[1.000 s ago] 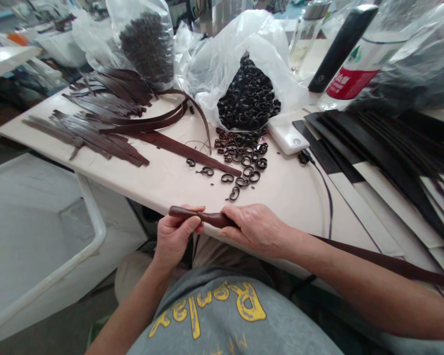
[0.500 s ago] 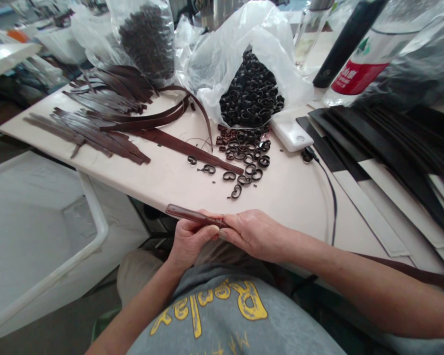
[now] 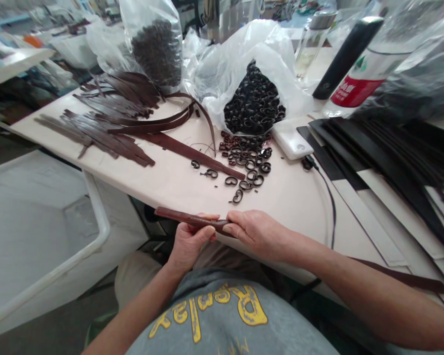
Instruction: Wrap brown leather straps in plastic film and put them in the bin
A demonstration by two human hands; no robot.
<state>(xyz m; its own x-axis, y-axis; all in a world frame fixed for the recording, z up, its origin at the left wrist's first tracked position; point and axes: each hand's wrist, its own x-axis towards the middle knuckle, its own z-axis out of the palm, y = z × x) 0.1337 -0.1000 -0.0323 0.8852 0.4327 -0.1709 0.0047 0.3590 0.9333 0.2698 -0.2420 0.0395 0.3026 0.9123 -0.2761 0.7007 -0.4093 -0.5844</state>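
A brown leather strap (image 3: 173, 214) stretches between my hands at the table's front edge. My left hand (image 3: 190, 242) is closed on it, thumb on top, with the strap's end sticking out to the left. My right hand (image 3: 262, 234) pinches the same strap farther right, and a gap shows between the hands. Just beyond lie several loose dark loops (image 3: 245, 185) on the tabletop. Past them, a white plastic bag (image 3: 207, 69) spills a heap of black loops (image 3: 255, 101). A long brown strip (image 3: 203, 159) lies beside the loose ones.
Brown strips (image 3: 107, 138) are piled at the left. To the right are black strips (image 3: 385, 148), a white power bank (image 3: 293, 141) with a black cable (image 3: 332, 202), and a bottle with a red label (image 3: 358, 92). A white bin (image 3: 102, 222) stands below the table's left edge.
The strap now reaches farther left and shows more of its length between my hands. My right hand has moved slightly right, apart from the left. The view has tilted up a little.
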